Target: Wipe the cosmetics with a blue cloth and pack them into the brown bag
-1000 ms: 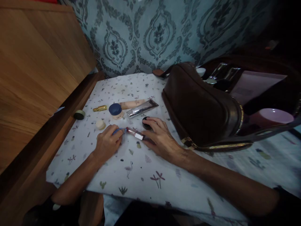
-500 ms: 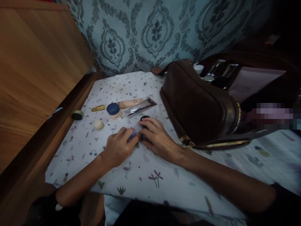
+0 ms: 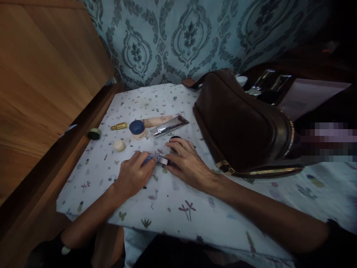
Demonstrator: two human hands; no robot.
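Both my hands rest on a patterned tablecloth (image 3: 173, 208) and meet over a small lipstick tube (image 3: 162, 160). My left hand (image 3: 134, 175) pinches its blue cap (image 3: 147, 160), fingers closed. My right hand (image 3: 185, 163) holds the tube's other, white-tipped end with its fingertips. A small black round compact (image 3: 173, 139) lies just beyond my right fingers, partly hidden by them.
Further back lie a silver tube (image 3: 169, 126), a beige tube (image 3: 156, 120), a blue-lidded jar (image 3: 137, 129), a gold vial (image 3: 118, 126), a small cream jar (image 3: 119, 145) and a green-lidded pot (image 3: 94, 133). A large brown bag (image 3: 245, 130) fills the right side. A wooden cabinet (image 3: 41, 82) stands at left.
My left hand moved right and brought the blue cap onto the lipstick tube held by my right hand; the red-brown tube body seen a second ago is now covered.
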